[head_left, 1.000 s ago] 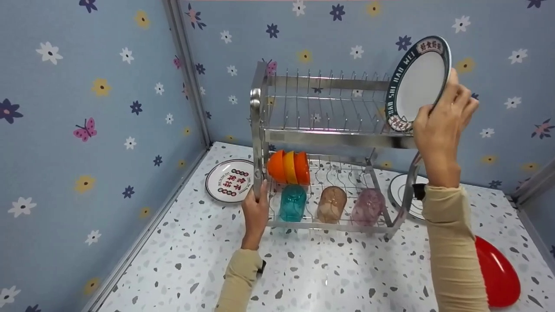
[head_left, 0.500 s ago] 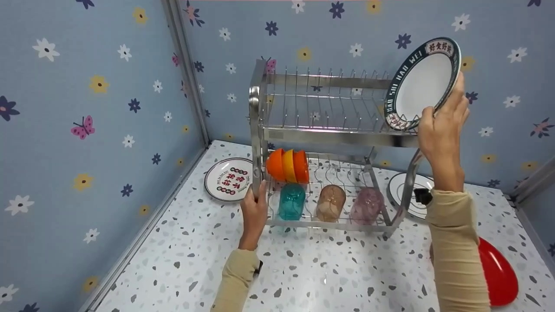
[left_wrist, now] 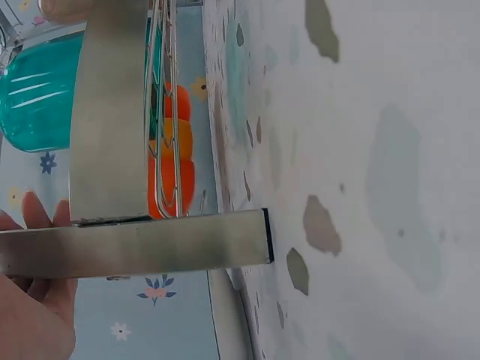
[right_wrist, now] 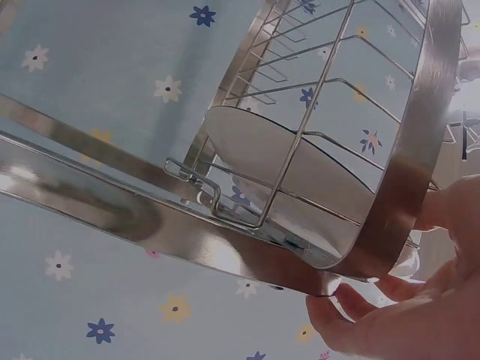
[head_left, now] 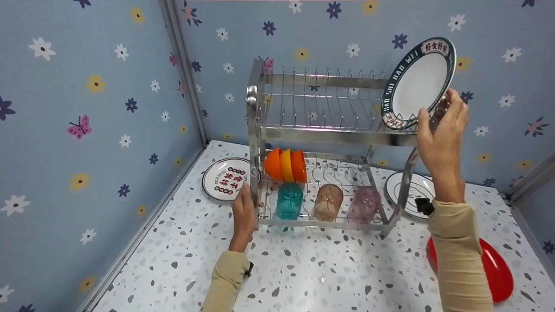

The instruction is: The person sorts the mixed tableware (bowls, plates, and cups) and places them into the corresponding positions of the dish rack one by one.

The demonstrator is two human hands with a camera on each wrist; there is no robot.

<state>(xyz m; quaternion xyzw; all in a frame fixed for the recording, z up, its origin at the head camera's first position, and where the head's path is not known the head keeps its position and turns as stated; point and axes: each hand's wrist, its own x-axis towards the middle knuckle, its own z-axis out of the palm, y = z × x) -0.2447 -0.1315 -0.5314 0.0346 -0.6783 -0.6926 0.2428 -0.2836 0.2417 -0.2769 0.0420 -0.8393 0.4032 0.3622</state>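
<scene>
A two-tier metal dish rack (head_left: 334, 135) stands on the speckled table. A plate with a dark green lettered rim (head_left: 418, 84) leans tilted in the right end of its upper tier. My right hand (head_left: 444, 134) holds the rack's upper right end, thumb in front and fingers behind; the right wrist view shows the fingertips at the frame's corner. My left hand (head_left: 243, 214) is at the rack's lower left leg, with fingers reaching behind it and the thumb off it. In the left wrist view the fingers (left_wrist: 36, 210) show past the metal bar.
Orange and yellow bowls (head_left: 285, 165) and teal, peach (head_left: 328, 202) and pink glasses sit on the lower tier. White plates lie left (head_left: 225, 180) and right (head_left: 396, 190) of the rack. A red dish (head_left: 496, 271) lies by the right forearm. Floral walls (head_left: 108, 130) stand behind and left.
My right hand has left the plate's rim and come down onto the rack's end, leaving the plate leaning in the slots. My left thumb has come off the left leg, the hand shifting left.
</scene>
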